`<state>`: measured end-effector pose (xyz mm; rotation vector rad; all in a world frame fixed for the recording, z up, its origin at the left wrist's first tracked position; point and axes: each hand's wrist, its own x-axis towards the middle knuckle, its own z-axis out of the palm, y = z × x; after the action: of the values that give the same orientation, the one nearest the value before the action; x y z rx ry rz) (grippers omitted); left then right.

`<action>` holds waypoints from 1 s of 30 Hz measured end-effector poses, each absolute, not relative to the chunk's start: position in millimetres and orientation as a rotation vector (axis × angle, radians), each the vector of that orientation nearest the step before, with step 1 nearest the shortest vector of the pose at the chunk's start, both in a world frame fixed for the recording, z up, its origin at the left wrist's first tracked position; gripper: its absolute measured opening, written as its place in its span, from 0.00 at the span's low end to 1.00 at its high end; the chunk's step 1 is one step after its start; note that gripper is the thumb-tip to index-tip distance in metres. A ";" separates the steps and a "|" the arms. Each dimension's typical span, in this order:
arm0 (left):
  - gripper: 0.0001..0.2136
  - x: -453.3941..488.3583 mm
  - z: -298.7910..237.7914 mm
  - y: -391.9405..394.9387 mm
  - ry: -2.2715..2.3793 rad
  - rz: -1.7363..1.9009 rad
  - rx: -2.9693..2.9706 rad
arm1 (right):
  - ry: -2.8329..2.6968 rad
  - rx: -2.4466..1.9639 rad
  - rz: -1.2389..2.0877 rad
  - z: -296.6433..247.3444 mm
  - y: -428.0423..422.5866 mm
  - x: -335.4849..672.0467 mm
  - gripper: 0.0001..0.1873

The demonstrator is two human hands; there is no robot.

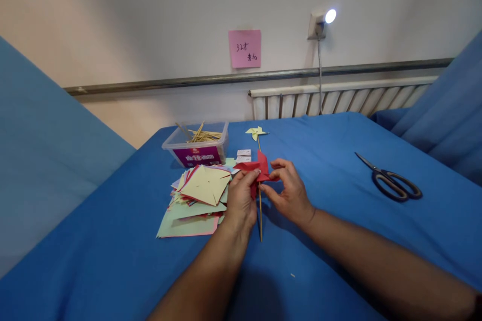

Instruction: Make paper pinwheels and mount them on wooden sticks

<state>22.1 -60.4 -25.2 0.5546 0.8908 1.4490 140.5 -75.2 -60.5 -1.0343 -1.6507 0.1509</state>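
My left hand [241,199] and my right hand [290,190] both pinch a folded red paper pinwheel [259,168] above the blue cloth. A thin wooden stick [260,220] hangs down from the red paper between the hands. Left of my left hand lies a pile of cut coloured paper squares [198,198], a pale yellow one on top. A finished yellow pinwheel on a stick [256,133] lies farther back.
A clear plastic box [198,146] with wooden sticks stands behind the pile. Two small white packets [243,155] lie beside it. Black scissors [391,180] lie at the right on the blue-covered table [331,241]. A radiator and a pink note are on the wall.
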 end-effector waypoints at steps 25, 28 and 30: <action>0.10 27.4 -21.1 -65.7 0.845 1.390 0.489 | -1.444 -0.969 0.417 -55.6 -70.4 139.5 0.02; 0.10 27.9 -20.0 -66.5 0.839 1.384 0.483 | -1.446 -0.945 0.411 -55.6 -71.1 140.1 0.03; 0.10 27.6 -19.7 -66.2 0.845 1.387 0.483 | -1.438 -0.945 0.414 -56.7 -71.1 140.1 0.02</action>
<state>27.6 -66.2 -19.7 0.4826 0.8448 1.3871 140.1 -71.1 -56.7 -0.9446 -1.4384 0.4144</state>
